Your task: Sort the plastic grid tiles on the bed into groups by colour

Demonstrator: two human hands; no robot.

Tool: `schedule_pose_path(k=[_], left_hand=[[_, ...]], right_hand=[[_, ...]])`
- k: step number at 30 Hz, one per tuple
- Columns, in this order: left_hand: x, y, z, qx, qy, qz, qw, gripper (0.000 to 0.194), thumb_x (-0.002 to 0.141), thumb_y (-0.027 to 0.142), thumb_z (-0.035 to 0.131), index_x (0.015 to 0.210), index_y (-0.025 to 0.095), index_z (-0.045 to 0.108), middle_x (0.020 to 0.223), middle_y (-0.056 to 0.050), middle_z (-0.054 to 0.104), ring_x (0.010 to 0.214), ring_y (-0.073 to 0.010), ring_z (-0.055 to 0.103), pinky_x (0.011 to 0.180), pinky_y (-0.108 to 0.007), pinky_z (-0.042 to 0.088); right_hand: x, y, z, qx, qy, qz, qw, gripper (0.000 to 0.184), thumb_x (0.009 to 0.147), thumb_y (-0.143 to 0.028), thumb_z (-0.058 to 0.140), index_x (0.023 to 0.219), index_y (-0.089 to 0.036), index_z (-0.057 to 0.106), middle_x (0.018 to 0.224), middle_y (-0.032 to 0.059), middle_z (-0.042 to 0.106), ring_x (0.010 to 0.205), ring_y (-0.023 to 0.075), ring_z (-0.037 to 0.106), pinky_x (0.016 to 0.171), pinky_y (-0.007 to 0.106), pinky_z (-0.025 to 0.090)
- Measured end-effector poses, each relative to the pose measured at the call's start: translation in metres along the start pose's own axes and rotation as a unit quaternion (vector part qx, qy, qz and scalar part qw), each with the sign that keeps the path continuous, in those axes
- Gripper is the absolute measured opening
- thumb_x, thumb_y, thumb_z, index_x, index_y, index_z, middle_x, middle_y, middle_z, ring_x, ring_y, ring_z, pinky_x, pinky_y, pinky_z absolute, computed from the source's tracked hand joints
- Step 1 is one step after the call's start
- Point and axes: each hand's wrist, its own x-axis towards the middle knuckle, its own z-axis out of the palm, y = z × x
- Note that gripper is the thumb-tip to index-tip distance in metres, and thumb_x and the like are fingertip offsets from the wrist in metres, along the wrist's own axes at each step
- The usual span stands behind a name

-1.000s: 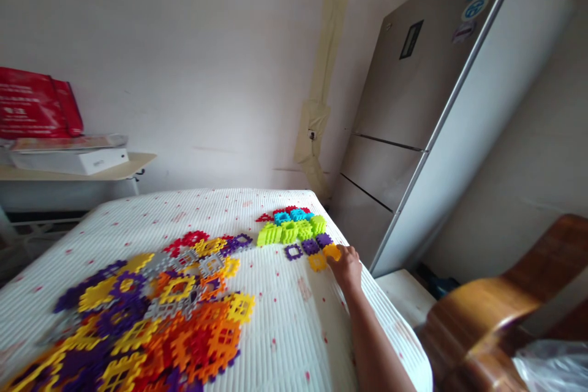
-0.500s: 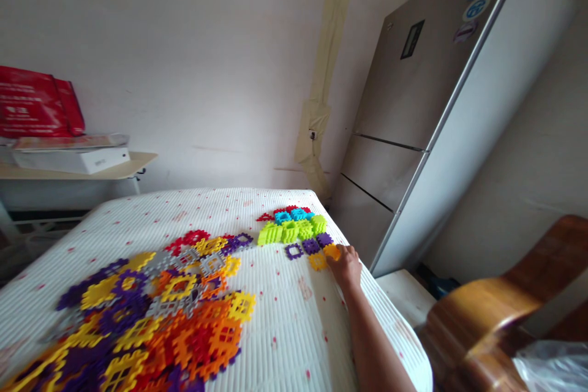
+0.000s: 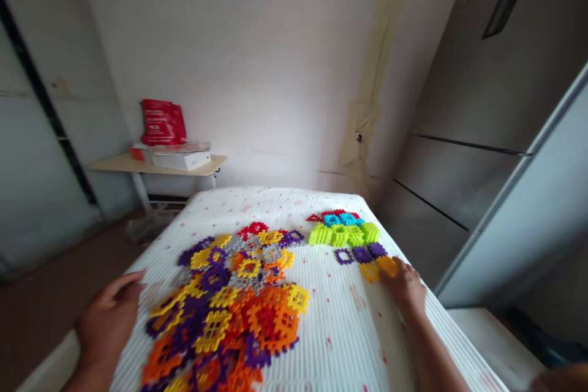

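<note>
"Status?"
"Your left hand [image 3: 108,318] hangs half-open near the mixed pile [image 3: 260,312]; your right hand [image 3: 407,286] touches a yellow piece [image 3: 386,265]."
"Gripped?"
"I can't tell. It's beside another yellow piece [image 3: 369,272], nearer you than the purple pieces [image 3: 361,253], by the cloth's [image 3: 331,318] right edge."

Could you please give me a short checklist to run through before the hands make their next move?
1. Right hand at the end yellow piece: ok, touching it.
2. Right hand's grip on that piece: cannot tell, the fingertips are unclear.
3. Left hand free: ok, no piece visible in it.
4. Lime-green stacks standing in a row: ok.
5. Loose pile separated by colour: not ok, colours overlap.
</note>
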Motion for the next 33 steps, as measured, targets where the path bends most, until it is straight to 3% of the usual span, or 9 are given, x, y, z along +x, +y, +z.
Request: schedule_pose_path(k=[7,11,17,21,26,30,33], left_hand=[[-0.003,-0.005,0.009,-0.037,-0.011,0.047,0.998,0.027,0.077,0.034,0.045,0.094,0.02,0.06,0.099,-0.004,0.07,0.095,-0.0229,0.063,0.084,-0.03,0.047],[0.003,0.006,0.018,-0.038,-0.079,0.107,0.99,0.032,0.073,0.037,0.047,0.094,0.019,0.063,0.101,-0.007,0.069,0.093,-0.0242,0.063,0.086,-0.031,0.047],[0.016,0.039,0.032,-0.028,-0.197,0.199,0.96,0.033,0.061,0.032,0.061,0.092,0.024,0.069,0.095,-0.003,0.072,0.106,-0.0244,0.059,0.098,-0.029,0.038],[0.015,0.051,0.041,-0.018,-0.226,0.196,0.954,0.035,0.057,0.031,0.063,0.091,0.026,0.071,0.095,-0.004,0.072,0.107,-0.0261,0.058,0.096,-0.031,0.04],[0.017,0.046,0.047,-0.032,-0.23,0.181,0.956,0.03,0.055,0.031,0.063,0.082,0.025,0.072,0.095,-0.003,0.072,0.104,-0.0254,0.06,0.094,-0.031,0.041],[0.018,0.044,0.039,-0.071,-0.212,0.15,0.963,0.025,0.057,0.037,0.059,0.073,0.023,0.072,0.089,-0.005,0.073,0.095,-0.0262,0.064,0.09,-0.031,0.045],[0.01,0.052,0.028,-0.111,-0.185,0.106,0.971,0.033,0.062,0.042,0.056,0.079,0.02,0.072,0.087,-0.006,0.074,0.091,-0.0279,0.065,0.084,-0.032,0.048]], right_hand=[[0.004,0.006,0.009,0.002,0.006,-0.014,1.0,0.055,0.081,-0.048,0.037,0.126,-0.018,0.049,0.12,0.0129,0.056,0.112,0.0312,0.049,0.08,0.045,0.044],[0.002,0.006,0.008,0.01,0.026,-0.017,0.999,0.058,0.081,-0.053,0.035,0.126,-0.019,0.048,0.121,0.0135,0.054,0.109,0.0317,0.05,0.079,0.046,0.044],[0.002,0.007,0.008,0.068,0.107,-0.041,0.991,0.062,0.08,-0.059,0.034,0.124,-0.018,0.049,0.126,0.0151,0.049,0.11,0.0329,0.049,0.079,0.045,0.045],[0.003,0.008,0.009,0.07,0.125,-0.042,0.989,0.059,0.08,-0.056,0.034,0.122,-0.018,0.051,0.127,0.0142,0.048,0.11,0.0328,0.049,0.079,0.045,0.044],[0.005,0.01,0.014,0.08,0.15,-0.065,0.983,0.057,0.08,-0.055,0.035,0.117,-0.017,0.055,0.122,0.0148,0.052,0.107,0.0321,0.051,0.078,0.044,0.044],[0.007,0.011,0.017,0.096,0.179,-0.084,0.975,0.058,0.08,-0.057,0.034,0.112,-0.016,0.058,0.119,0.0155,0.055,0.104,0.0325,0.052,0.075,0.045,0.045],[0.006,0.006,0.016,0.107,0.208,-0.109,0.966,0.059,0.082,-0.058,0.031,0.111,-0.015,0.059,0.117,0.0166,0.056,0.104,0.0331,0.052,0.075,0.045,0.045]])
